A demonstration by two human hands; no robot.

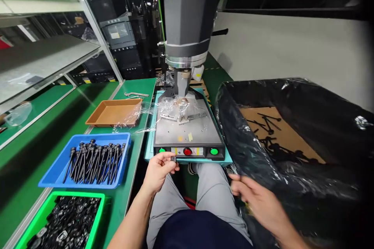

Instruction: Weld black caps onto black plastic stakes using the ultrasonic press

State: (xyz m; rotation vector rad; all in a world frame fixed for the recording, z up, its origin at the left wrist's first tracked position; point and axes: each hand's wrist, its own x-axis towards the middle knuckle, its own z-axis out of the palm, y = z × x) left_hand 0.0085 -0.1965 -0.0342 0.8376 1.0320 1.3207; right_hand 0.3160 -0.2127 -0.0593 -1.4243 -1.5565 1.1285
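My left hand (160,171) is in front of the machine's front panel, with thumb and fingertips pinched on a small black plastic part (173,158). To the right, over my right thigh and beside the black-lined box, is my right hand (254,196). Its fingers look bent but are smeared by motion, so whether they hold anything cannot be made out. Ahead stands a press-like machine (187,15) with a metal plate (172,136). Clear film covers a fixture (184,114) on that plate. A red button (187,151) sits between two green ones on the panel.
At left on the green table (136,85) are a brown tray (113,113), a blue tray (49,179) of black rod-like parts and a green bin (101,210) of small black parts. A black-lined box (233,97) at right holds several rod-like parts on cardboard.
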